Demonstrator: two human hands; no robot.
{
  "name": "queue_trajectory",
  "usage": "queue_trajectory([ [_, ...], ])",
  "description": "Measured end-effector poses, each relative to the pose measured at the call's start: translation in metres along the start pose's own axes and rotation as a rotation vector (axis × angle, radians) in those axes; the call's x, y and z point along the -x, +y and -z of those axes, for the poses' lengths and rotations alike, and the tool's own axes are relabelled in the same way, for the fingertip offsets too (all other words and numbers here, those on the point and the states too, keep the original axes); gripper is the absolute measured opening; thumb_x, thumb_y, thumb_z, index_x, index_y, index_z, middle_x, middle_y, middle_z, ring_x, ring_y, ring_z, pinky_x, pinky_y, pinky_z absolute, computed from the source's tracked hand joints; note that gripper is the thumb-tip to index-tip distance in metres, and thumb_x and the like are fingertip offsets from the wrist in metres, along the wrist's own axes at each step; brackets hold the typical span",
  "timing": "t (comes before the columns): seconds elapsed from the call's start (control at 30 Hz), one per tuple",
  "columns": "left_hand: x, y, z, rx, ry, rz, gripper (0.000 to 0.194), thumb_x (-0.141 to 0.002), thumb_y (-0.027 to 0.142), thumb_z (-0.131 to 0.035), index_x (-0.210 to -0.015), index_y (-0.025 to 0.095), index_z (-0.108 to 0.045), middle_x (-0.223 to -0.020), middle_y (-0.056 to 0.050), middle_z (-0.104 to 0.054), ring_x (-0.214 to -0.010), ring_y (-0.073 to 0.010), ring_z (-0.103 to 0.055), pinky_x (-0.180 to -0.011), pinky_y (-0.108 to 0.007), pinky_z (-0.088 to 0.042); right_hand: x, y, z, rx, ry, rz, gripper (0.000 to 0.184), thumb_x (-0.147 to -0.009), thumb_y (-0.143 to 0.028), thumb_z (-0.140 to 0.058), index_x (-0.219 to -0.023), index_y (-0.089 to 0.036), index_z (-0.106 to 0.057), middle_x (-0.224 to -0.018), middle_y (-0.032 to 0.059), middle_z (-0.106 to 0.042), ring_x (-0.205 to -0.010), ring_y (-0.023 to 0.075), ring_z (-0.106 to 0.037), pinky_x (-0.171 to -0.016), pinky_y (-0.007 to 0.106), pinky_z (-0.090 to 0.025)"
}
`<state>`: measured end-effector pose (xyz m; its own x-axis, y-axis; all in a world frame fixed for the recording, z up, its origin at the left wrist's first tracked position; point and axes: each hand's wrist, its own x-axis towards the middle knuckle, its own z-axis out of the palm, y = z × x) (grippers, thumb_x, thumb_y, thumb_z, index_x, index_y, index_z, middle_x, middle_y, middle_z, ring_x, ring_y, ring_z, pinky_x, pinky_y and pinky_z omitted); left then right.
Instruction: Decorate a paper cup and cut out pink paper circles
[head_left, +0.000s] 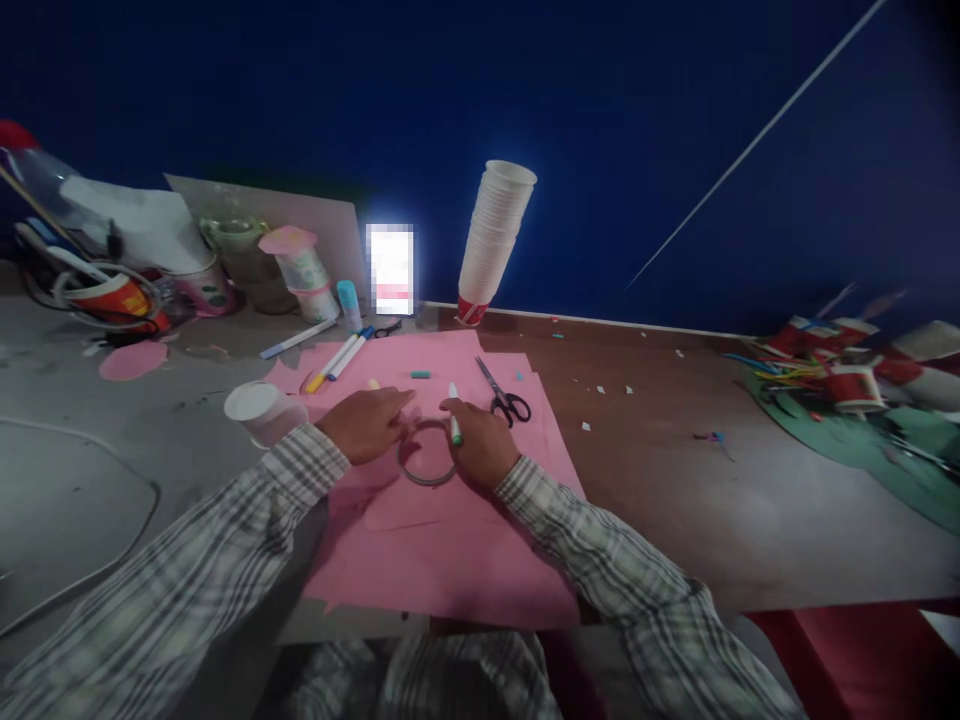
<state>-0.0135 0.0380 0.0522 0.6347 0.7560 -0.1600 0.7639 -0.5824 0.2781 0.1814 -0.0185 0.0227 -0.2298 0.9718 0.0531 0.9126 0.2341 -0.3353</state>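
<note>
A ring-shaped tape roll (427, 455) lies flat on sheets of pink paper (450, 540) in front of me. My left hand (367, 425) rests on the roll's left rim, fingers curled over it and pressing it down. My right hand (480, 440) sits at the roll's right rim and grips a white marker with a green band (454, 420), its tip at the ring's edge. Black-handled scissors (504, 395) lie on the pink paper just beyond my right hand. A small teal marker cap (421, 375) lies farther back.
A white paper cup (259, 410) lies on its side left of my left hand. Several markers (337, 355) lie behind it. A tall stack of cups (491, 240) stands at the wall. Craft clutter (150, 270) fills the far left; red cups and sticks (847, 375) lie on green paper at right.
</note>
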Motion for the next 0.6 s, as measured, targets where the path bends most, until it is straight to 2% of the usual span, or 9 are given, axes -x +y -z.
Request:
queue_trajectory([
  [0.13, 0.012, -0.022, -0.018, 0.131, 0.272, 0.062, 0.046, -0.09, 0.036, -0.039, -0.124, 0.01, -0.056, -0.089, -0.009, -0.062, -0.081, -0.0224, -0.06, -0.079, -0.036, -0.047, -0.005, 0.029, 0.015, -0.049, 0.161, -0.102, 0.035, -0.083, -0.016, -0.05, -0.117, -0.018, -0.058, -0.108, 0.0101, -0.073, -0.09, 0.024, -0.069, -0.078, 0.032, -0.05],
  [0.23, 0.02, -0.027, -0.028, 0.194, 0.343, 0.126, 0.042, -0.09, 0.035, -0.038, -0.117, 0.011, -0.06, -0.089, -0.01, -0.062, -0.085, -0.0236, -0.06, -0.08, -0.038, -0.048, -0.007, 0.063, 0.033, -0.005, 0.317, -0.214, 0.031, -0.083, -0.02, -0.052, -0.112, -0.02, -0.062, -0.104, 0.0083, -0.074, -0.084, 0.0246, -0.069, -0.073, 0.032, -0.05],
  [0.33, 0.026, -0.024, -0.03, 0.29, 0.318, 0.22, 0.039, -0.09, 0.036, -0.038, -0.112, 0.014, -0.061, -0.092, -0.011, -0.066, -0.089, -0.025, -0.062, -0.084, -0.04, -0.048, -0.008, 0.096, 0.046, 0.105, 0.377, -0.363, 0.031, -0.081, -0.023, -0.055, -0.111, -0.022, -0.064, -0.097, 0.0079, -0.075, -0.078, 0.0248, -0.068, -0.068, 0.032, -0.048],
  [0.47, 0.032, -0.019, -0.024, 0.497, 0.216, 0.319, 0.039, -0.088, 0.043, -0.042, -0.108, 0.016, -0.062, -0.107, -0.015, -0.069, -0.099, -0.0291, -0.065, -0.087, -0.042, -0.049, -0.01, 0.126, 0.053, 0.203, 0.312, -0.493, 0.036, -0.083, -0.029, -0.057, -0.117, -0.021, -0.063, -0.097, 0.0124, -0.075, -0.079, 0.0274, -0.067, -0.067, 0.035, -0.047],
  [0.53, 0.034, -0.019, -0.023, 0.693, 0.185, 0.352, 0.04, -0.084, 0.047, -0.047, -0.106, 0.016, -0.061, -0.108, -0.014, -0.069, -0.096, -0.0286, -0.067, -0.083, -0.041, -0.052, -0.01, 0.129, 0.051, 0.231, 0.346, -0.483, 0.04, -0.083, -0.029, -0.057, -0.121, -0.018, -0.061, -0.1, 0.0144, -0.074, -0.087, 0.03, -0.066, -0.074, 0.038, -0.048],
  [0.6, 0.037, -0.017, -0.023, 0.936, 0.16, 0.396, 0.044, -0.078, 0.052, -0.055, -0.104, 0.016, -0.06, -0.106, -0.013, -0.068, -0.089, -0.0265, -0.069, -0.077, -0.04, -0.055, -0.005, 0.119, 0.045, 0.191, 0.422, -0.378, 0.041, -0.084, -0.029, -0.055, -0.123, -0.016, -0.059, -0.102, 0.0155, -0.073, -0.094, 0.031, -0.065, -0.082, 0.042, -0.048],
])
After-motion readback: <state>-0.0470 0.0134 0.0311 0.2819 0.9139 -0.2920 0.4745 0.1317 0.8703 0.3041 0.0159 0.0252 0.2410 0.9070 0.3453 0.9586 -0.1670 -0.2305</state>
